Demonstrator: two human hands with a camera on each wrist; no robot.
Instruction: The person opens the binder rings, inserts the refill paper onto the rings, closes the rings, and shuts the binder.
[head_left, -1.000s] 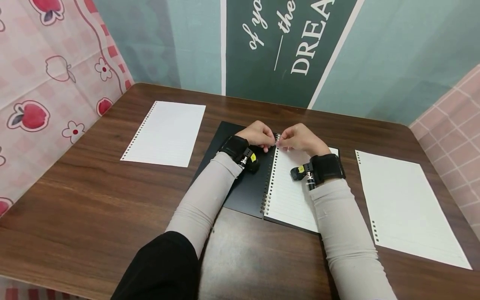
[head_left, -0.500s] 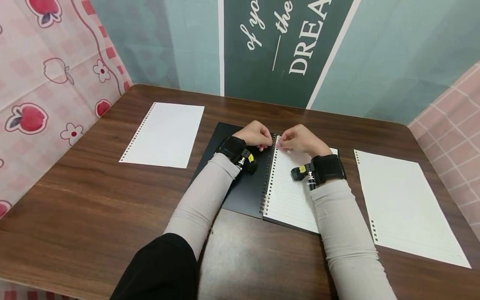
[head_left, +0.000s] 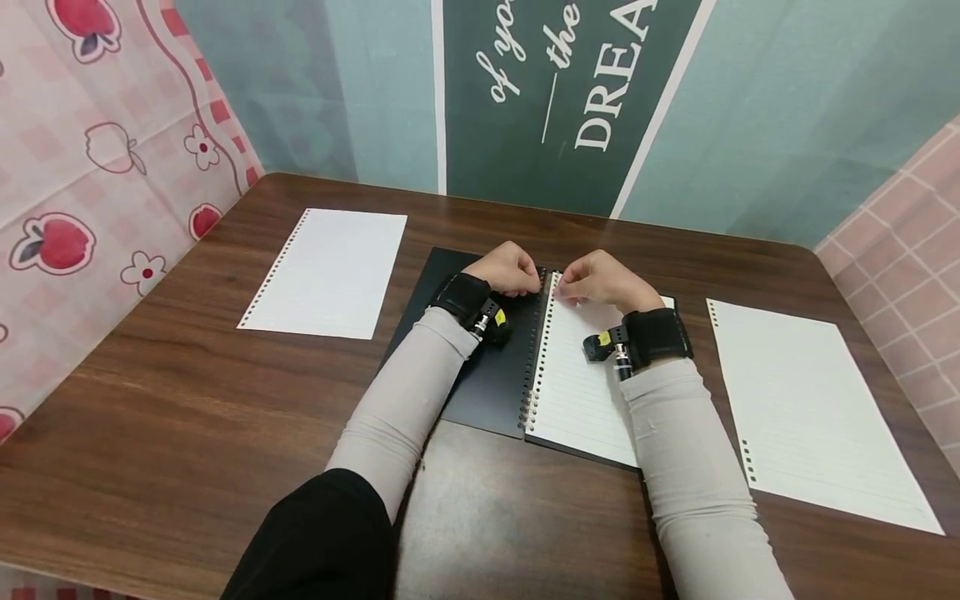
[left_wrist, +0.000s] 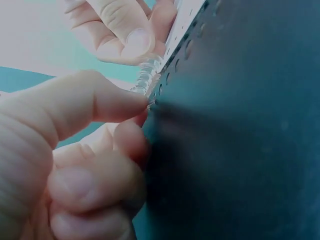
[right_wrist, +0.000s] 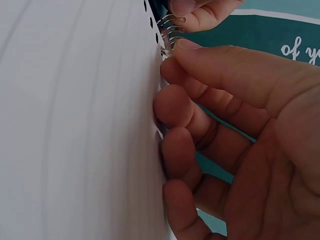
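An open ring binder [head_left: 487, 379] lies mid-table, black cover to the left, lined paper [head_left: 577, 392] to the right. Both hands meet at the far end of its ring spine [head_left: 534, 367]. My left hand [head_left: 512, 268] curls its fingers and pinches the clear rings [left_wrist: 145, 80] at the black cover's edge [left_wrist: 240, 125]. My right hand [head_left: 600, 279] pinches the top rings [right_wrist: 169, 31] beside the punched margin of the paper [right_wrist: 75, 120], its other fingers curled against the sheet's edge.
A loose punched sheet [head_left: 330, 271] lies at the far left of the brown table [head_left: 172, 417]. A second loose lined sheet [head_left: 806, 408] lies to the right of the binder. Fabric walls close the table on three sides.
Both hands stay at the top of the spine; the left fingers have shifted slightly along the rings. The head view has tilted a little.
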